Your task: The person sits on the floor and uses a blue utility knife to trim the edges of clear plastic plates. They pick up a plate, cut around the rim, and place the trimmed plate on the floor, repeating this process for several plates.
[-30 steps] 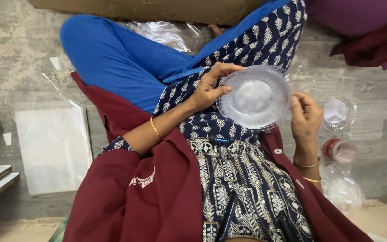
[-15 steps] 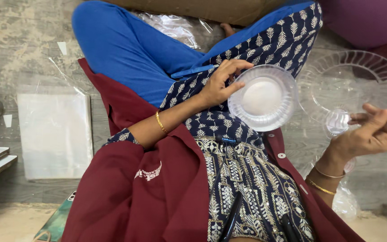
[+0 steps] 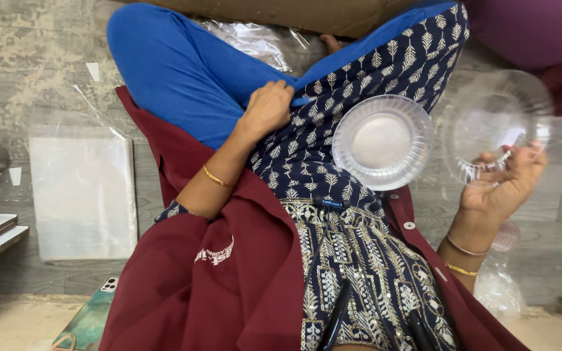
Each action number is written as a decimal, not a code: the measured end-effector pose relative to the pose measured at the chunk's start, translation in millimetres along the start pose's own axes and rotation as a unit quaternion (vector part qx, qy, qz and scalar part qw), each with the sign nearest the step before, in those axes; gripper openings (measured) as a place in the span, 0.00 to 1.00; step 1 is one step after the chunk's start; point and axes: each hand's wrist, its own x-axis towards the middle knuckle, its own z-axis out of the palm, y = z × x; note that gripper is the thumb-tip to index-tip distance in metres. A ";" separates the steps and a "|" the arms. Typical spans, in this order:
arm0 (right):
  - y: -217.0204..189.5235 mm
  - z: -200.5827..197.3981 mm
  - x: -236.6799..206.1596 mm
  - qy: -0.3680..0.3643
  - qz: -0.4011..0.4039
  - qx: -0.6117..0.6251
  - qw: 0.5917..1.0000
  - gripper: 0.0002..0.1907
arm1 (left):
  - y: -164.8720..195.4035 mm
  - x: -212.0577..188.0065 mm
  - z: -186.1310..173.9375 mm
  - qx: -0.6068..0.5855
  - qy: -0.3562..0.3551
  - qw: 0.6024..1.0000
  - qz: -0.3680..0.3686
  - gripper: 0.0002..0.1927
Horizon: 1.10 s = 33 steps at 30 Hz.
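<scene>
A grey plank floor is strewn with plastic bags. One clear bowl is rested on the patterned lap, freeing the left hand, loosely curled on cloth. A second bowl is pinched by the rim in the right hand, raised for viewing.

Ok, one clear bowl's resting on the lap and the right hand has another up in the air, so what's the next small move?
Probably lower the right hand so its clear bowl nests into the bowl on the lap. The lap bowl lies open side up and unheld, while the left hand rests on the blue trouser leg, free to steady it.
</scene>
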 end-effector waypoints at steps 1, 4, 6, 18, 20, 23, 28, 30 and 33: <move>-2.5 6.1 -8.6 -0.011 0.033 0.004 0.999 0.18 | 0.4 1.7 -3.4 -0.030 0.002 0.999 -0.020 0.13; -5.5 24.4 -30.4 -0.100 0.041 -0.027 0.994 0.24 | 2.3 7.3 -27.6 -0.113 0.060 0.990 -0.058 0.13; -6.8 34.9 -39.3 -0.164 0.009 -0.053 0.985 0.22 | 5.8 10.0 -51.2 -0.162 0.161 0.972 -0.052 0.15; -3.8 123.4 -53.9 -0.448 0.123 -0.190 0.865 0.13 | 55.8 -2.3 -131.7 -0.630 0.033 0.772 0.081 0.12; -10.4 136.3 -50.1 -0.500 0.149 -0.240 0.819 0.11 | 60.4 -1.8 -137.0 -0.599 -0.006 0.796 0.087 0.15; -12.7 157.0 -38.2 -0.558 0.150 -0.303 0.758 0.08 | 70.7 2.5 -145.0 -0.531 -0.056 0.828 0.170 0.19; -16.5 183.1 -27.7 -0.604 0.170 -0.344 0.699 0.08 | 86.6 10.0 -156.2 -0.434 -0.072 0.870 0.220 0.38; -16.9 191.9 -24.8 -0.627 0.173 -0.348 0.675 0.07 | 86.1 16.1 -159.4 -0.447 -0.057 0.854 0.260 0.43; -14.7 199.3 -24.2 -0.650 0.173 -0.352 0.651 0.07 | 83.8 17.0 -159.5 -0.426 -0.008 0.844 0.327 0.43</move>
